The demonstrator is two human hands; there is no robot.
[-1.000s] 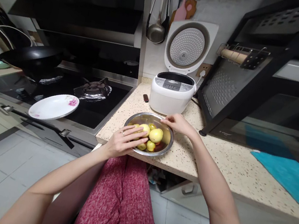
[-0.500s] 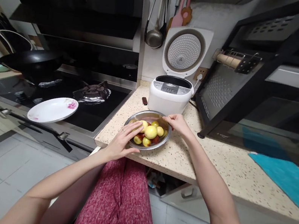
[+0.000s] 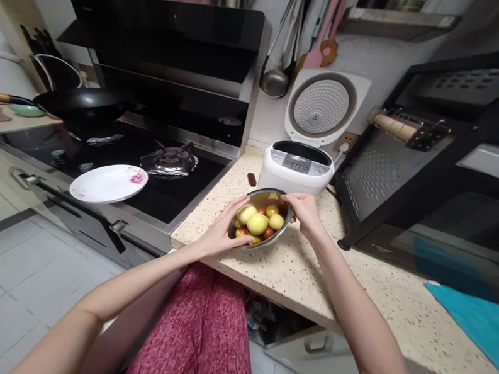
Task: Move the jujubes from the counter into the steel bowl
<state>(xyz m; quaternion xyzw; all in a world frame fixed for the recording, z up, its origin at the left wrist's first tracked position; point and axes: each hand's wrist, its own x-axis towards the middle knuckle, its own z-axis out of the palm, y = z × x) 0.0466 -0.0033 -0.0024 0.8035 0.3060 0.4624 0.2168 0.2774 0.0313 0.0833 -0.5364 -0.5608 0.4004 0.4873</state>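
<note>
A round metal bowl with several yellow-green and reddish-brown jujubes in it is at the front of the speckled counter, tilted down toward the left. My left hand wraps its left side, fingers along the outside and thumb over the near rim by the fruit. At the far right rim, my right hand pinches the edge between thumb and fingers. Just behind the bowl stands a white rice cooker, its lid raised. Whether the bowl's underside touches the counter I cannot tell.
Left is a black gas stove with a wok; a white floral plate sits at its front edge. A small dark object lies beside the cooker. Rightward are a black rack and a teal cloth.
My left hand has shifted from resting over the fruit to gripping the bowl's left side. The bowl has gone from nearly level to tilted. My view has swung slightly left and up.
</note>
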